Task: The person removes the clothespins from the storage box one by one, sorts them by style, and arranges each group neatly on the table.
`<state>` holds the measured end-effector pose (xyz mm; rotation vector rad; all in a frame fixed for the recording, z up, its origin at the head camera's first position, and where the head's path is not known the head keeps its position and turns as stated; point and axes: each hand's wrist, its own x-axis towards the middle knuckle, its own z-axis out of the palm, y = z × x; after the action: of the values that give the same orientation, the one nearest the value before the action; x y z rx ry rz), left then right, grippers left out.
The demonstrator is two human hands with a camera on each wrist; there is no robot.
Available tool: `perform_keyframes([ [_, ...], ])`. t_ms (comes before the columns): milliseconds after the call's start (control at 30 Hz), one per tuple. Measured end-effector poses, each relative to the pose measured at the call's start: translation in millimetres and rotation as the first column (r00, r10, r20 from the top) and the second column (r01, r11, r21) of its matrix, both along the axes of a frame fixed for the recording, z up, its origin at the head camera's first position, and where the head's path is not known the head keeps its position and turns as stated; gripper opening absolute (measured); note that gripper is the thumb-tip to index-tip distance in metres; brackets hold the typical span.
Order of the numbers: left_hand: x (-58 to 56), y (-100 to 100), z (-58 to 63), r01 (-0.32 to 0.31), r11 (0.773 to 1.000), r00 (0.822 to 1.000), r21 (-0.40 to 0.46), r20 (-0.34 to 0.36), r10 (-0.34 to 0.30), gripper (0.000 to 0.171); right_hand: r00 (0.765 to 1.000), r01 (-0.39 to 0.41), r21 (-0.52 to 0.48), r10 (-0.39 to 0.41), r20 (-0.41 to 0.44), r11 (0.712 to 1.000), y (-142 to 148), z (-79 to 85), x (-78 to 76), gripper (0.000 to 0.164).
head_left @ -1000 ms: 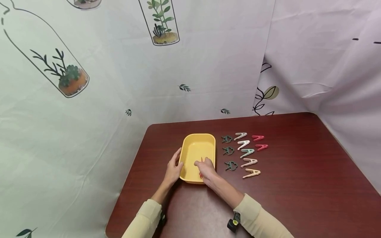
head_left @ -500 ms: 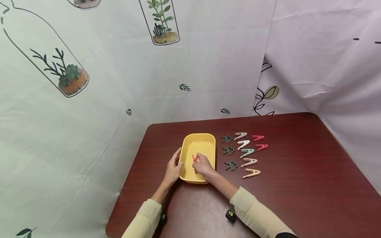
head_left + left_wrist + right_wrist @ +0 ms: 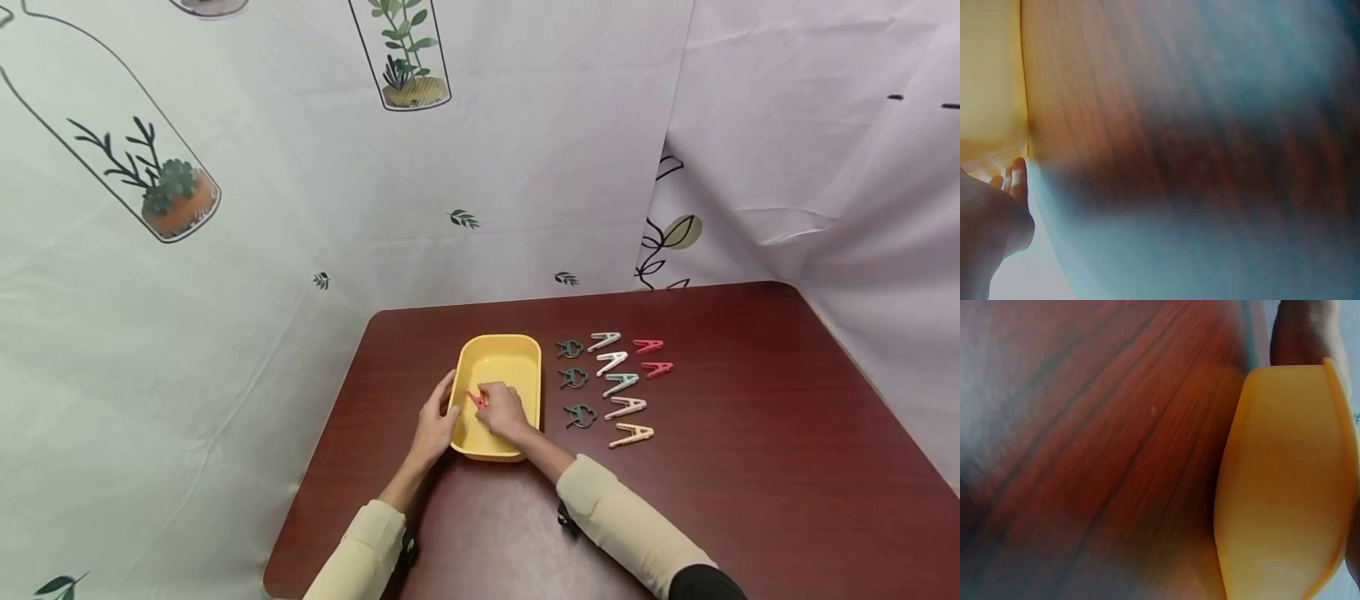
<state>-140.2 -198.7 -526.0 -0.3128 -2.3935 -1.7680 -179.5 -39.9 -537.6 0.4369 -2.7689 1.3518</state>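
A yellow tray point(image 3: 498, 360) stands upright on the table in the head view. At its left wall my left hand point(image 3: 432, 425) grips the rim, thumb on the rim and fingers along the outside. My right hand point(image 3: 502, 412) is over the inside of the tray and pinches a red clothespin point(image 3: 476, 400); the hand hides part of it. In the left wrist view the left hand point(image 3: 1000, 222) shows beside the tray point(image 3: 991, 75). The right wrist view shows the tray's outer wall point(image 3: 1282, 475).
Right of the tray lie three dark green round clips point(image 3: 580, 416). Beyond them are several pale clothespins point(image 3: 632, 434), a teal clothespin point(image 3: 621, 383) and two red clothespins point(image 3: 657, 369) on the dark red table point(image 3: 750, 467). A printed cloth point(image 3: 555, 167) hangs behind.
My right hand has shifted left inside the tray with the red clothespin, which now tilts to the left. The left hand keeps its place on the rim.
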Motion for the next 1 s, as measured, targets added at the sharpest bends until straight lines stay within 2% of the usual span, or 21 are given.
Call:
perform_keyframes([
  [67,-0.5,0,-0.9,-0.006,1.000,1.000,0.000,-0.004,0.006,0.064,0.999,0.008,0.028,-0.006,-0.048,1.000,-1,-0.7,-1.6,0.020],
  [167,-6.8,-1,-12.8,-0.021,1.000,1.000,-0.010,-0.010,0.021,0.065,0.996,0.022,0.049,-0.018,-0.082,0.999,-2,-1.1,-2.2,0.022],
  [267,-14.1,-5,-27.9,-0.035,0.999,0.999,-0.032,-0.015,0.034,0.067,0.996,0.032,0.057,-0.028,-0.082,0.998,-2,-0.1,-1.9,0.024],
  [367,-17.4,-8,-34.2,-0.038,0.998,0.999,-0.046,-0.004,0.037,0.068,0.997,0.043,0.036,-0.041,-0.061,0.998,0,1.9,-1.9,0.027],
  [533,-17.2,-11,-34.3,-0.027,0.999,0.999,-0.039,0.031,0.028,0.070,0.998,0.063,0.020,-0.062,-0.020,0.998,3,6.4,-4.2,0.022],
  [767,-16.3,-12,-36.2,-0.015,0.999,1.000,-0.029,-0.001,0.015,0.069,0.997,0.072,-0.024,-0.072,0.010,0.997,7,7.9,-8.2,0.017],
  [1000,-16.4,-11,-35.7,-0.027,0.999,0.999,-0.031,0.030,0.028,0.071,0.996,0.078,-0.068,-0.076,0.042,0.995,13,11.3,-9.8,0.017],
])
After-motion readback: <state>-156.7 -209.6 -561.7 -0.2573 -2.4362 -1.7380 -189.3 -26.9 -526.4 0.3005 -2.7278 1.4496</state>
